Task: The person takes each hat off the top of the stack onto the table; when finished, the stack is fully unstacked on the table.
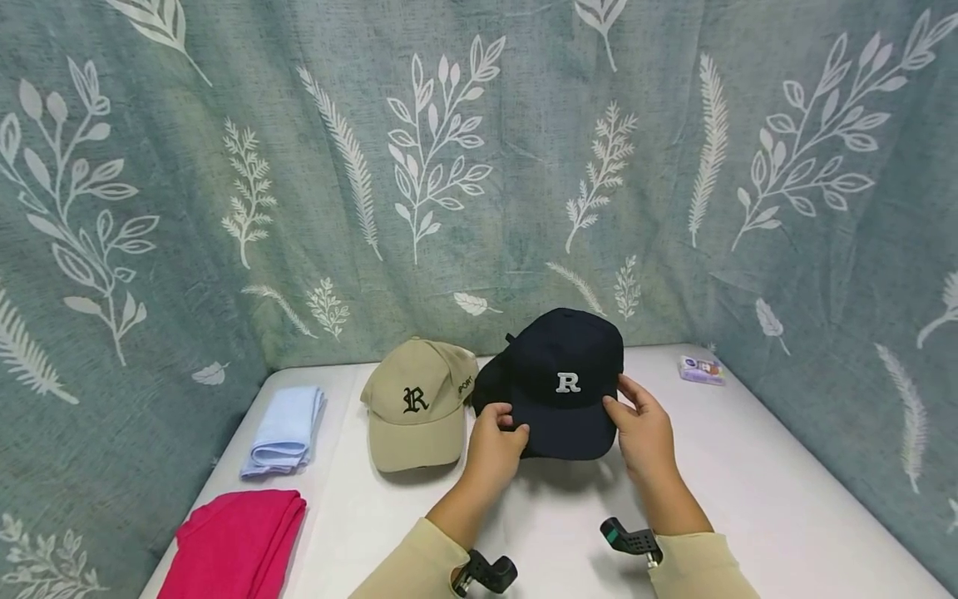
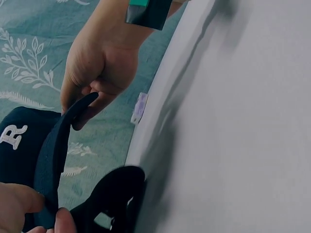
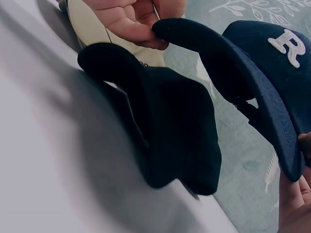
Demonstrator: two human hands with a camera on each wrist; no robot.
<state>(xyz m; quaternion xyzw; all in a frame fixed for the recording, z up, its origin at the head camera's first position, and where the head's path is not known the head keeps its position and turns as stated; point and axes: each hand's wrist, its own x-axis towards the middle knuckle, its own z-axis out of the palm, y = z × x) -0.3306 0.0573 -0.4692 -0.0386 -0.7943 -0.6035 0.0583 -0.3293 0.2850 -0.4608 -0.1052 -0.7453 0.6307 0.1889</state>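
A navy baseball cap (image 1: 572, 345) with a white letter R is held up off the table, its brim facing the front. My left hand (image 1: 496, 445) pinches one side of the brim, and my right hand (image 1: 649, 437) pinches the other side between thumb and fingers. Behind and below it, a black cap (image 3: 182, 121) rests on the table; in the head view the navy cap hides most of it. Just left of both, a beige baseball cap (image 1: 419, 408) with a dark letter R sits brim forward on the table.
On the white table (image 1: 756, 491), a folded light blue cloth (image 1: 284, 428) lies at left, with a folded pink-red cloth (image 1: 235, 541) in front of it. A small purple-and-white packet (image 1: 701, 370) lies at the back right. Leaf-patterned curtain (image 1: 524, 166) surrounds the table's back and sides.
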